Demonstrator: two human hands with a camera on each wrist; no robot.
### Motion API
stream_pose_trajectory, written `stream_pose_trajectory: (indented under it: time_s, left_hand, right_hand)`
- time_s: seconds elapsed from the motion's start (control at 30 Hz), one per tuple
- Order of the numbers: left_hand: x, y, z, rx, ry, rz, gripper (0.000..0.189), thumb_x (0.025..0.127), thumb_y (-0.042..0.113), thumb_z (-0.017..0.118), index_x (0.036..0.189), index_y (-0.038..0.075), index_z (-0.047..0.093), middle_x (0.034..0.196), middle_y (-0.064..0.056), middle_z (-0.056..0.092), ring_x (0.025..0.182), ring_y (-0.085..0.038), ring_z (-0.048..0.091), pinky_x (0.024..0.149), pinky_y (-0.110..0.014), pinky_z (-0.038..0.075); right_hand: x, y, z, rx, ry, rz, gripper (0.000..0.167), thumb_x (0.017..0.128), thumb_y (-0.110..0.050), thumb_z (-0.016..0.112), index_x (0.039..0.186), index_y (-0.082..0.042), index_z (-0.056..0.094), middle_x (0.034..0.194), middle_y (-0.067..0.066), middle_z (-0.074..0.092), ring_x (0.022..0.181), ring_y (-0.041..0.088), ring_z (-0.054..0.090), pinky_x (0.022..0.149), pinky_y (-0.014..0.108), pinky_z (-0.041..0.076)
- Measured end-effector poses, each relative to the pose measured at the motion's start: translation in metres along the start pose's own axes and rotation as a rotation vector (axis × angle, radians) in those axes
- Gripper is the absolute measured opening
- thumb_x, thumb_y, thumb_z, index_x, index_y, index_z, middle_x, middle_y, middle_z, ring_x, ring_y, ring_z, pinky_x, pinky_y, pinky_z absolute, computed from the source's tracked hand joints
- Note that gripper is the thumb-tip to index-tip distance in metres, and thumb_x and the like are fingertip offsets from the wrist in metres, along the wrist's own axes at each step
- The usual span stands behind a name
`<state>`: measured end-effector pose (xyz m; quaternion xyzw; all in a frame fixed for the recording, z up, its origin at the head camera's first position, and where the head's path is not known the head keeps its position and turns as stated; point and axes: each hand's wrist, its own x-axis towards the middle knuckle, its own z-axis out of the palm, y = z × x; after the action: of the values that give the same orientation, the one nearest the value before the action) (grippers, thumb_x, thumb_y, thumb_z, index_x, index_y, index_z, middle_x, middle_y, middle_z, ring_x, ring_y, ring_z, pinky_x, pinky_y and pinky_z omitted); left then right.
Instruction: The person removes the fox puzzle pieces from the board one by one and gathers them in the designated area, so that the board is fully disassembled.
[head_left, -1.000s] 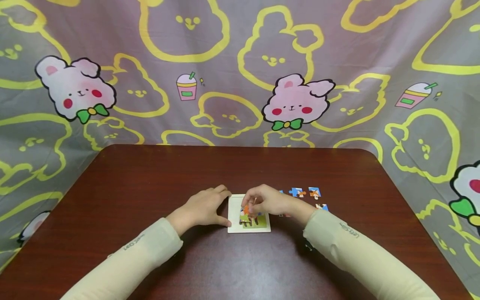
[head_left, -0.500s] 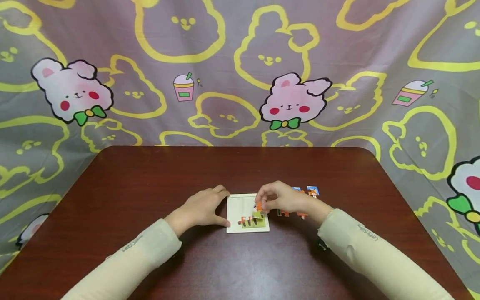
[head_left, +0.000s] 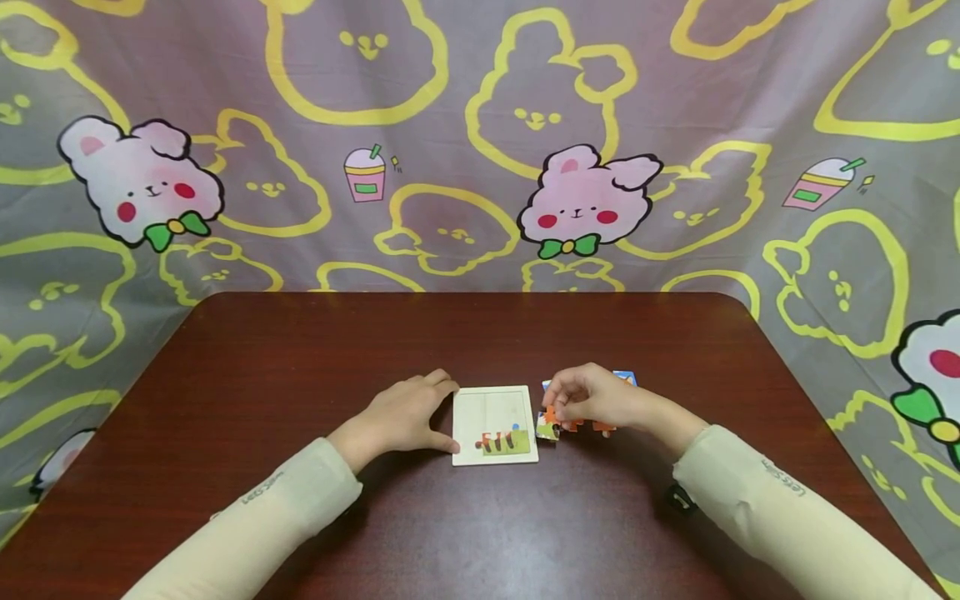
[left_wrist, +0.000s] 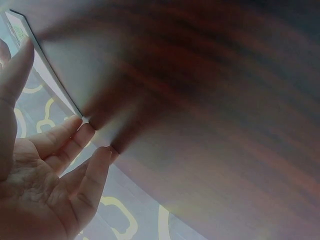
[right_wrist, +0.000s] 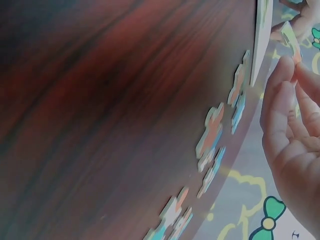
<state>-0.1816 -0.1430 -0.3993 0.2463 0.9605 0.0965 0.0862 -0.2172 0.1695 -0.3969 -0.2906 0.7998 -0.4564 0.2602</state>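
Note:
A square pale wooden puzzle board [head_left: 471,412] lies on the table. A green, orange and dark picture section [head_left: 504,443] fills its lower part. My left hand [head_left: 405,414] rests at the board's left edge, thumb at the lower corner and a forefinger at the upper one, the fingers spread. Just off the board's right side, my right hand [head_left: 600,397] pinches an orange, green and white puzzle piece [head_left: 548,427] between thumb and fingertips. In the right wrist view the piece [right_wrist: 290,40] stands tilted, raised above the table.
Several loose puzzle pieces [right_wrist: 210,132] lie on the table under and beyond my right hand, partly hidden from the head view; one piece [head_left: 625,378] shows at their far right. The brown table [head_left: 337,342] meets a patterned curtain [head_left: 450,150] at the back.
My right hand has moved right with the pinched puzzle piece, from over the board to beside it, uncovering more of the board. The left hand stays at the board's edge.

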Motion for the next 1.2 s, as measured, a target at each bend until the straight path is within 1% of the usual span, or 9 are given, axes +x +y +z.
stream_pose_trajectory:
  time_s: [0.1, 0.23, 0.4, 0.47, 0.6, 0.7, 0.83, 0.9, 1.2]
  left_hand:
    - [0.0, 0.0, 0.0, 0.008, 0.001, 0.0, 0.084, 0.072, 0.054, 0.084, 0.138, 0.01, 0.056, 0.132, -0.003, 0.057, 0.115, -0.027, 0.061, 0.092, -0.045, 0.052]
    - [-0.001, 0.0, 0.0, 0.007, 0.001, -0.006, 0.084, 0.072, 0.055, 0.084, 0.138, 0.011, 0.056, 0.132, -0.003, 0.057, 0.117, -0.027, 0.061, 0.091, -0.046, 0.052]
    - [-0.002, 0.001, -0.001, 0.003, -0.003, -0.012, 0.085, 0.072, 0.055, 0.084, 0.139, 0.011, 0.055, 0.133, -0.002, 0.057, 0.118, -0.028, 0.06, 0.091, -0.046, 0.052]
    - [-0.002, 0.001, 0.0, 0.006, -0.004, -0.014, 0.085, 0.072, 0.055, 0.083, 0.139, 0.011, 0.055, 0.134, -0.002, 0.056, 0.118, -0.028, 0.06, 0.091, -0.046, 0.052]
    - [-0.001, 0.0, 0.0, 0.012, -0.004, -0.014, 0.086, 0.072, 0.056, 0.083, 0.139, 0.011, 0.054, 0.134, -0.002, 0.056, 0.118, -0.027, 0.06, 0.091, -0.046, 0.053]
    - [-0.001, 0.0, 0.0, 0.011, -0.004, -0.014, 0.085, 0.072, 0.056, 0.083, 0.139, 0.011, 0.055, 0.133, -0.002, 0.056, 0.117, -0.027, 0.06, 0.09, -0.045, 0.053]
    - [-0.001, 0.0, 0.0, 0.006, -0.004, -0.015, 0.085, 0.072, 0.056, 0.083, 0.139, 0.011, 0.054, 0.134, -0.003, 0.056, 0.118, -0.027, 0.06, 0.091, -0.045, 0.053]
    - [-0.001, 0.0, 0.0, 0.007, -0.005, -0.016, 0.086, 0.073, 0.056, 0.083, 0.14, 0.011, 0.054, 0.134, -0.003, 0.056, 0.118, -0.027, 0.06, 0.091, -0.045, 0.053]
    - [-0.001, 0.0, 0.0, 0.007, -0.004, -0.006, 0.086, 0.073, 0.055, 0.083, 0.14, 0.009, 0.054, 0.135, -0.004, 0.056, 0.119, -0.028, 0.06, 0.093, -0.046, 0.052]
  right_hand:
    - [-0.005, 0.003, -0.002, 0.013, -0.011, 0.001, 0.015, 0.088, 0.006, 0.066, 0.103, 0.006, 0.064, 0.08, 0.013, 0.065, 0.069, 0.021, 0.064, 0.051, 0.027, 0.047]
    - [-0.01, 0.006, -0.003, 0.031, -0.038, -0.014, 0.014, 0.088, 0.007, 0.065, 0.102, 0.008, 0.063, 0.08, 0.016, 0.065, 0.069, 0.015, 0.064, 0.058, 0.025, 0.05]
    - [-0.016, 0.009, -0.004, 0.014, -0.072, -0.019, 0.011, 0.089, 0.007, 0.062, 0.1, 0.007, 0.062, 0.079, 0.016, 0.066, 0.067, 0.013, 0.062, 0.05, 0.021, 0.042]
    - [-0.018, 0.009, -0.003, 0.022, -0.079, -0.02, 0.012, 0.088, 0.008, 0.062, 0.1, 0.007, 0.062, 0.079, 0.017, 0.065, 0.067, 0.013, 0.061, 0.051, 0.021, 0.041]
    - [-0.021, 0.01, -0.002, 0.042, -0.091, -0.009, 0.013, 0.087, 0.009, 0.062, 0.1, 0.009, 0.062, 0.078, 0.014, 0.065, 0.068, 0.013, 0.062, 0.06, 0.023, 0.049]
    - [-0.022, 0.012, -0.001, 0.062, -0.11, -0.016, 0.014, 0.086, 0.01, 0.061, 0.1, 0.012, 0.062, 0.078, 0.017, 0.064, 0.069, 0.012, 0.062, 0.067, 0.026, 0.053]
    - [-0.023, 0.014, 0.001, 0.067, -0.127, -0.047, 0.015, 0.085, 0.013, 0.061, 0.1, 0.013, 0.061, 0.077, 0.026, 0.062, 0.067, 0.011, 0.062, 0.067, 0.027, 0.054]
    - [-0.023, 0.014, 0.002, 0.057, -0.13, -0.052, 0.015, 0.084, 0.014, 0.06, 0.099, 0.013, 0.062, 0.076, 0.026, 0.062, 0.067, 0.011, 0.061, 0.067, 0.027, 0.054]
    - [-0.023, 0.012, 0.007, 0.001, -0.131, -0.031, 0.014, 0.083, 0.016, 0.06, 0.096, 0.01, 0.062, 0.072, 0.016, 0.062, 0.065, 0.011, 0.058, 0.065, 0.027, 0.053]
